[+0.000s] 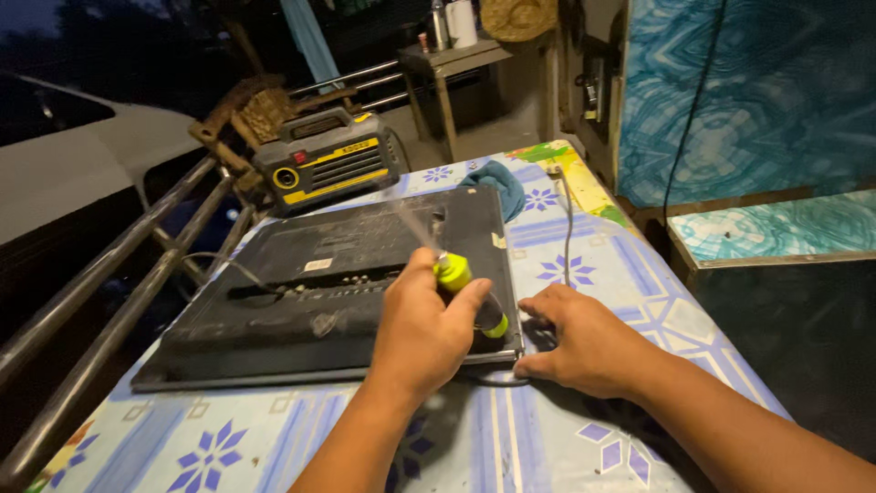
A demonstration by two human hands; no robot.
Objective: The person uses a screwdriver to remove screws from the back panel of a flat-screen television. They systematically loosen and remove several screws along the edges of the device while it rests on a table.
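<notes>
The left hand [422, 333] gripped a yellow-handled screwdriver [467, 292], its blurred shaft angled onto the dusty black panel [301, 301] lying on the counter [584, 265]. The right hand [584, 342], fingers loose and holding nothing, pressed the panel's near corner. This looked like screw work on the back cover, needing a steady, seated tip.

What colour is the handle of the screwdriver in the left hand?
The screwdriver handle is yellow-green and black, gripped by the left hand; the head view shows it.

Black monitor back [328, 292], yellow-green nozzle [453, 271], blue-flowered tablecloth [566, 274].

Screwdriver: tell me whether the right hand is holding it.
No. The left hand grips the screwdriver; the right hand rests flat on the table.
</notes>
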